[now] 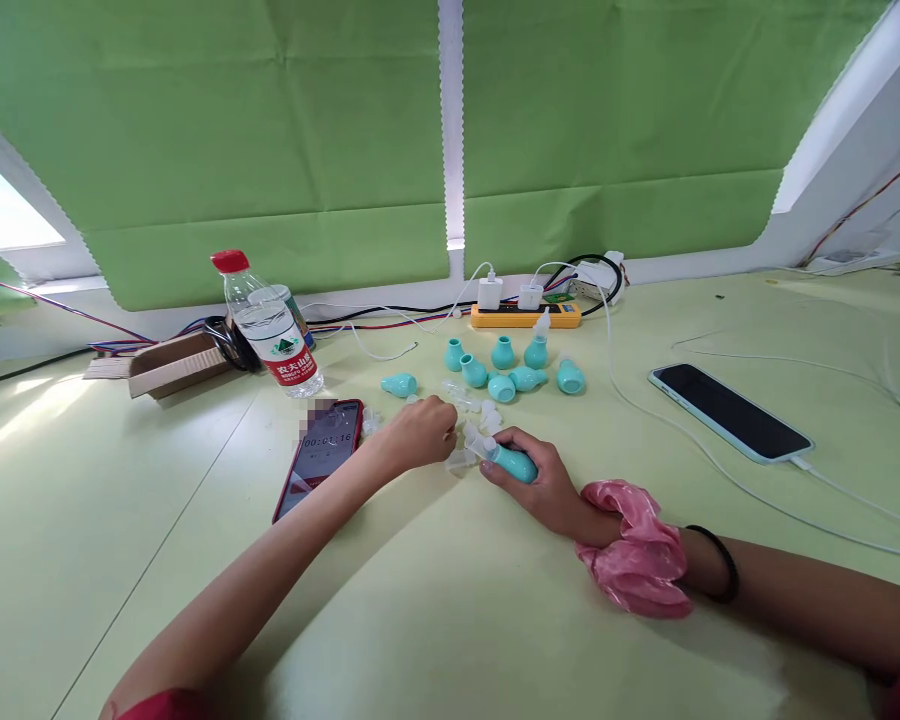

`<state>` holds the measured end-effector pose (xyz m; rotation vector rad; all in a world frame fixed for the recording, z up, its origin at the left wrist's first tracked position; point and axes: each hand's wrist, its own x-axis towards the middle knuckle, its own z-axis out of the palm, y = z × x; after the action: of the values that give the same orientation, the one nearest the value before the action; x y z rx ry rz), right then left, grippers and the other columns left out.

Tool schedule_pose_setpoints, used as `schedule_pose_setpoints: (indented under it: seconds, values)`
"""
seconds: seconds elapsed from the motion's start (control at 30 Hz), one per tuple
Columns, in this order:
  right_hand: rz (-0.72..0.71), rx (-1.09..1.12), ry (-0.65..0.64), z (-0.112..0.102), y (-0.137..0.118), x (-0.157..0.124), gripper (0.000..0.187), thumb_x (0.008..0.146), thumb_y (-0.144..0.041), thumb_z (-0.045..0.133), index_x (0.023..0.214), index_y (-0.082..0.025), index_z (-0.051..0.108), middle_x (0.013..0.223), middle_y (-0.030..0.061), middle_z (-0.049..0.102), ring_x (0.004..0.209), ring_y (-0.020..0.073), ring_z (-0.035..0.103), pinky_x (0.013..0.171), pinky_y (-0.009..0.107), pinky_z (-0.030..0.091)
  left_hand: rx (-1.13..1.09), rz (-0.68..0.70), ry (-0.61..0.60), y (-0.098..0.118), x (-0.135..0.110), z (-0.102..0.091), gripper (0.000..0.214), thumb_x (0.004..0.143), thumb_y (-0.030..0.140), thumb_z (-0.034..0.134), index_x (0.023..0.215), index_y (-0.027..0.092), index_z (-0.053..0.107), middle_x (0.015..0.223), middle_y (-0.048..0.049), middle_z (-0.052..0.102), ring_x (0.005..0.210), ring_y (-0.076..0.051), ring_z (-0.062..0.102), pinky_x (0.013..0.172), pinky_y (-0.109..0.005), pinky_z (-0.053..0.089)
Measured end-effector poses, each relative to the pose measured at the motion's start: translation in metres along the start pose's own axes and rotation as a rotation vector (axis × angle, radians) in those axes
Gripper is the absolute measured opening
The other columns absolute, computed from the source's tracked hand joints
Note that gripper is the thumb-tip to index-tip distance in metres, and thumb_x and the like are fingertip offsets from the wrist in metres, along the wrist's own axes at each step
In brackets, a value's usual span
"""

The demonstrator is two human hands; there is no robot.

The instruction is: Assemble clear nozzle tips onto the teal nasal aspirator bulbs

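- While the right hand (540, 485) gripped a turquoise bulb (516, 464), its thumb and fingers closed around the body, the narrow end pointed toward the other hand!
- There, at the bulb's mouth, sat a clear nozzle (480, 441), right in the gap between the two hands; whether it was fully seated, nobody could tell.
- Over on the left, the left hand (429, 432) was curled in tight, knuckles up, just beside that nozzle; its fingertips were hidden, so what it held, if anything, could not be told.
- Loose clear pieces (461, 396) lay on the table (420, 610) close around the hands, and what a crowd beyond them: a cluster of turquoise bulbs (502, 352), some upright, some on their sides, one upright bulb (536, 352) carrying a clear tip!
- Another bulb (399, 385) lay apart, left of the cluster.
- Behind the pack ran a yellow power strip (525, 318) with two white chargers plugged in.
- And the clock? A red-cased phone (319, 450), by the left forearm, read 00:01:16!
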<state>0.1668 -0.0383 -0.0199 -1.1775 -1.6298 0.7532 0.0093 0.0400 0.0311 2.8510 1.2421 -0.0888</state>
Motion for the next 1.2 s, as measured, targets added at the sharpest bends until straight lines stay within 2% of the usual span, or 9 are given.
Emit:
schedule_pose_setpoints:
  seconds: [0.13,0.23,0.4,0.53,0.6,0.73,0.87,1.03,1.2]
  values:
    - [0.019,0.010,0.003,0.000,0.000,0.000,0.019,0.071,-0.034,0.056,0.076,-0.017,0.050,0.067,-0.0009,0.051,0.060,0.0099,0.044,0.056,0.020,0.039,-0.034,0.016,-0.046,-0.007,-0.002,-0.005,0.018,0.066,0.023,0.052,0.080,0.015,0.059,0.076,-0.0059,0.059,0.075,-0.020,0.056,0.060,-0.027,0.041]
    - [0.038,0.034,-0.010,0.000,0.002,0.000,0.020,0.072,-0.035,0.056,0.076,-0.017,0.051,0.066,-0.0011,0.050,0.058,0.0093,0.043,0.054,0.020,0.038,-0.113,0.018,0.008,-0.011,-0.002,-0.011,0.014,0.060,0.017,0.054,0.073,0.015,0.057,0.072,-0.0035,0.058,0.071,-0.018,0.055,0.059,-0.026,0.041]
    - [0.063,0.094,-0.014,0.001,0.003,-0.001,0.020,0.073,-0.036,0.055,0.076,-0.017,0.049,0.061,-0.0030,0.047,0.052,0.0080,0.041,0.050,0.020,0.036,-0.652,0.054,0.178,-0.005,-0.006,-0.027,0.014,0.057,0.016,0.057,0.068,0.016,0.048,0.070,-0.0002,0.058,0.064,-0.012,0.055,0.056,-0.021,0.044]
    - [0.061,0.132,-0.004,-0.001,0.001,-0.001,0.020,0.074,-0.037,0.054,0.078,-0.017,0.049,0.061,-0.0033,0.046,0.052,0.0082,0.041,0.049,0.020,0.035,-0.968,0.111,0.060,0.000,-0.009,-0.033,0.030,0.064,0.018,0.058,0.092,0.016,0.051,0.074,-0.0014,0.064,0.068,-0.012,0.059,0.063,-0.023,0.047]
    - [0.056,0.144,-0.007,-0.001,0.000,-0.001,0.020,0.074,-0.036,0.054,0.078,-0.018,0.049,0.061,-0.0034,0.045,0.052,0.0080,0.040,0.049,0.020,0.035,-1.019,0.139,-0.027,-0.001,-0.009,-0.034,0.036,0.066,0.020,0.059,0.101,0.016,0.051,0.078,-0.0028,0.066,0.070,-0.012,0.060,0.065,-0.023,0.047]
    - [0.085,0.169,-0.027,-0.001,0.002,-0.001,0.022,0.075,-0.038,0.054,0.079,-0.018,0.049,0.062,-0.0030,0.047,0.052,0.0082,0.041,0.050,0.020,0.036,-1.104,0.147,-0.156,-0.007,-0.007,-0.033,0.029,0.065,0.023,0.063,0.091,0.015,0.054,0.073,-0.0019,0.068,0.062,-0.009,0.059,0.062,-0.020,0.046]
    - [0.096,0.165,-0.021,0.000,0.005,-0.001,0.022,0.074,-0.039,0.055,0.078,-0.018,0.049,0.061,-0.0032,0.047,0.051,0.0080,0.041,0.049,0.020,0.036,-1.109,0.110,-0.178,-0.007,-0.007,-0.031,0.025,0.059,0.024,0.069,0.076,0.014,0.053,0.064,-0.0011,0.067,0.060,-0.011,0.062,0.056,-0.019,0.045]
    - [0.023,0.105,-0.047,-0.001,0.004,-0.002,0.018,0.071,-0.033,0.056,0.073,-0.017,0.051,0.059,-0.0028,0.045,0.051,0.0079,0.039,0.048,0.020,0.035,-1.173,0.134,-0.171,-0.007,-0.006,-0.025,0.028,0.050,0.022,0.074,0.067,0.014,0.052,0.065,-0.0019,0.068,0.063,-0.015,0.064,0.057,-0.021,0.048]
    - [0.020,0.106,-0.027,-0.002,0.002,-0.002,0.019,0.071,-0.035,0.056,0.072,-0.017,0.050,0.055,-0.0021,0.047,0.048,0.0086,0.040,0.046,0.021,0.036,-1.100,0.138,-0.174,-0.008,-0.007,-0.024,0.039,0.055,0.026,0.071,0.091,0.016,0.065,0.071,-0.0015,0.070,0.066,-0.016,0.063,0.062,-0.024,0.050]
